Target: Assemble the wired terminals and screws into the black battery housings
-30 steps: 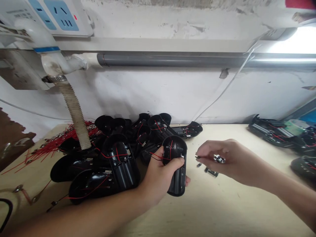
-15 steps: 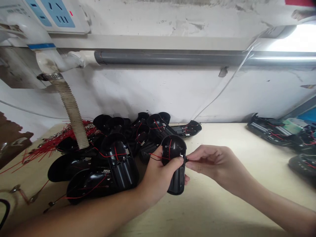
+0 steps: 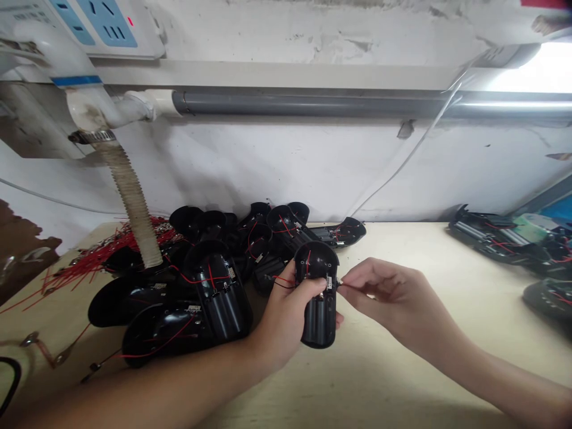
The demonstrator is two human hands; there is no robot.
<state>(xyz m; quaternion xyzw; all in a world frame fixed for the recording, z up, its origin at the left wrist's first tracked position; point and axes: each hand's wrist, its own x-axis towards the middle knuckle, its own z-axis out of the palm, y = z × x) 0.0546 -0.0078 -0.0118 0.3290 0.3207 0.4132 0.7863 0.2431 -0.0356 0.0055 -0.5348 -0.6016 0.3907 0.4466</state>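
Note:
A black plastic housing (image 3: 319, 325) with a rounded bowl end and a ribbed, battery-bay-like lower half is gripped in my left hand (image 3: 283, 316). My left thumb presses on its inner face beside a small white part, and red and black wires stick out on the left. At the housing's right edge, my right hand (image 3: 388, 292) pinches something small; the fingertips cover most of it. Similar black housings (image 3: 226, 313) with red wires are piled left of and behind my left hand.
Loose red wires (image 3: 111, 256) lie at the back left, beside a ribbed hose (image 3: 131, 202) that comes down to the table (image 3: 402, 381). More black housings (image 3: 496, 238) sit at the right. A grey pipe (image 3: 304, 104) runs along the wall behind.
The housing has turned slightly in my left hand, so more of its inner face and the white part shows. My right fingertips have moved slightly and stay pinched by its edge.

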